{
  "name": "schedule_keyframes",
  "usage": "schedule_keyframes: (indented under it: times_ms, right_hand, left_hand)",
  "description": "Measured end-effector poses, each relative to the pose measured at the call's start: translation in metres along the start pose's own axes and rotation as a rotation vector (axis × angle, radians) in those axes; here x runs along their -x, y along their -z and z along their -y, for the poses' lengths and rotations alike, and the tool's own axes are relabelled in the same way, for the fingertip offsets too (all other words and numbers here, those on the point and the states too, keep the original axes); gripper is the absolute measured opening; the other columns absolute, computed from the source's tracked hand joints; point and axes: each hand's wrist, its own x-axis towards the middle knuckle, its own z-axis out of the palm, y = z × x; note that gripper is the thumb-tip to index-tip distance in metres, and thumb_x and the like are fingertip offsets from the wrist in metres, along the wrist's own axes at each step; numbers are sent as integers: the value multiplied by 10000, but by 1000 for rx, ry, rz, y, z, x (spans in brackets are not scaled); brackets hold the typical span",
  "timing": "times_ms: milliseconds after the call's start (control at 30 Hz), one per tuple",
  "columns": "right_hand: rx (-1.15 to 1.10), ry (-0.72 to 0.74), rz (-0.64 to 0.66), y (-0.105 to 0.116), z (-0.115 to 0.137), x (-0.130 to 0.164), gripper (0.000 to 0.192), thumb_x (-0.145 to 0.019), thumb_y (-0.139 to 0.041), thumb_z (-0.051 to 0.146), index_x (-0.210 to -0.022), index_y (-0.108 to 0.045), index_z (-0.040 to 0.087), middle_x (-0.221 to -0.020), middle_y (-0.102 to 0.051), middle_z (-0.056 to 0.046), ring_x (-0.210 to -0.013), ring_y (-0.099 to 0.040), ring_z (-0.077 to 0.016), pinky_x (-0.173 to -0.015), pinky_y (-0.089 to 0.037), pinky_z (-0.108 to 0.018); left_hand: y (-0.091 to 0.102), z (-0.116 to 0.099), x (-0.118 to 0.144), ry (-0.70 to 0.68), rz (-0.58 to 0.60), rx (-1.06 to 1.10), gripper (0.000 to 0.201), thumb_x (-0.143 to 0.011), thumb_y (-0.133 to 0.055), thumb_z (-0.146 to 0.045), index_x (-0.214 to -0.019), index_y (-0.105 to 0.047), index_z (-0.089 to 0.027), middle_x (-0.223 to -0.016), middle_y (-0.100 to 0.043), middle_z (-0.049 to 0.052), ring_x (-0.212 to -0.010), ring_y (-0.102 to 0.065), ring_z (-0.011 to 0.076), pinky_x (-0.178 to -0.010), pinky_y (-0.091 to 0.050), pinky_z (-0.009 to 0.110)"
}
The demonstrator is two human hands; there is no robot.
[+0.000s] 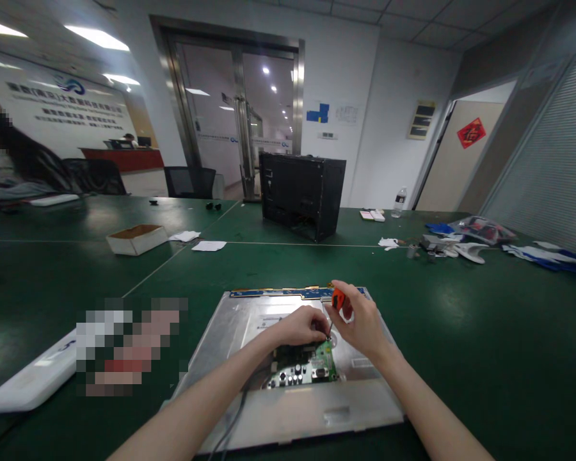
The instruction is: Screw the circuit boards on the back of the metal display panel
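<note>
The left hand (pixel 298 326) rests with fingers curled on the green circuit board (pixel 312 368), steadying it just left of the tool tip; the right hand (pixel 362 326) pinches an orange-handled screwdriver (pixel 337 301), tip down onto the board atop the metal monitor back panel (pixel 249 320)

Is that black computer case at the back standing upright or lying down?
Upright. The black computer case stands taller than wide on the green table, its open side facing the camera.
</note>
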Motion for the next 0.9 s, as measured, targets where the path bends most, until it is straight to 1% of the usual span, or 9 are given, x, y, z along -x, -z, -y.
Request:
schedule_keyframes:
  times_ms: [200, 333, 467, 600, 733, 900]
  right_hand:
    - [-49, 8, 52, 6, 4, -2, 441, -840, -496, 188, -1271, -408, 198, -762, -576, 3, -544, -512, -107, -505, -416, -223]
    - [-70, 21, 52, 9, 8, -4, 465, -842, -462, 157, -1299, -387, 201, -753, -589, 3, -515, -504, -104, -499, -428, -227]
    - [-58, 12, 22, 7, 7, -3, 436, -835, -484, 162, -1264, -417, 200, -737, -581, 10, -499, -494, -93, -482, -416, -211]
    - [-22, 20, -10, 3, 3, -1, 379, -843, -501, 184, -1217, -443, 208, -699, -531, 36, -476, -457, -82, -461, -371, -202]
    - [19, 31, -10, 2, 1, -1, 325, -862, -511, 223, -1183, -466, 204, -673, -500, 46, -481, -438, -84, -475, -358, -208]
    - [16, 26, -5, 2, 1, -1, 302, -868, -509, 240, -1166, -475, 204, -682, -510, 42, -484, -436, -83, -476, -359, -207]
  left_hand:
    - [1, 0, 0, 2, 7, 17, 121, -660, -602, -77, -734, -681, -130, -646, -615, -27, -613, -531, 121, -578, -394, 187]
    - [0, 1, 0, -6, 14, 52, 133, -664, -599, -82, -755, -683, -131, -669, -627, -22, -629, -536, 125, -590, -399, 192]
    - [0, 1, 1, -9, 0, 50, 133, -656, -605, -80, -748, -685, -133, -669, -630, -20, -631, -542, 129, -594, -405, 197]
    - [1, -1, 1, -3, -3, 27, 139, -659, -600, -76, -747, -689, -136, -669, -635, -20, -632, -551, 132, -605, -412, 202]
    - [1, -2, 0, -14, 6, 6, 142, -660, -597, -72, -750, -689, -134, -673, -635, -16, -645, -557, 138, -611, -411, 205]
    - [2, -3, 0, -12, 16, 24, 136, -654, -581, -56, -718, -678, -127, -640, -610, -25, -612, -535, 121, -589, -401, 192]
